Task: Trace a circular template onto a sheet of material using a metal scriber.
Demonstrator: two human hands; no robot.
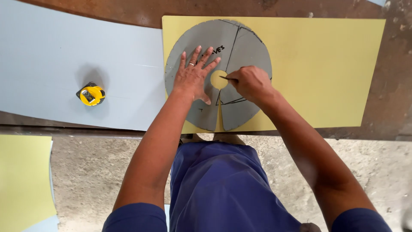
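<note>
Yellow sheet (326, 68): right half bare, open for a hand to pass. Its left part is covered by the grey round template (240, 51), itself taken up by the left hand (194, 77), pressed flat, and the right hand (252, 83), closed on a thin marking tool (224, 77) at the centre hole. Pale blue sheet (47, 56) to the left: one obstacle only, a yellow tape measure (91, 95), well apart from the template; open surface all round it.
</note>
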